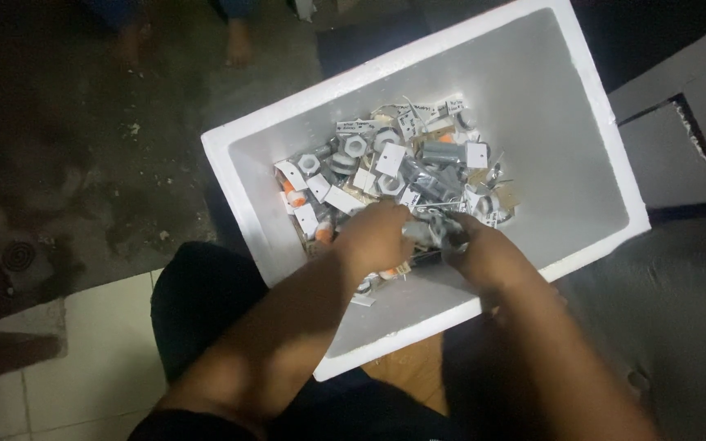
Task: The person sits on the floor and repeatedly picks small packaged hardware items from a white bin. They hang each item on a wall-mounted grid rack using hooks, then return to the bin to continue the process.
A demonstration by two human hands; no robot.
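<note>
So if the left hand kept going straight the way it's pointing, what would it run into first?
The left hand points up and right into the white foam box. It would likely first meet the pile of grey plastic fittings and white tags just ahead, though depth is hard to judge.

White foam box (606,155): matt, faintly grainy walls, chipped rim. Grey plastic fittings (439,175) beyond left hand (377,237): smooth, dull sheen. White paper tags (390,159) among them: flat, matt. Grey plastic piece (443,237) between left hand and right hand (488,253): smooth. Concrete floor (124,163) far left of both: rough, stained. Pale tile (100,359) below: smooth, slightly glossy.
</note>
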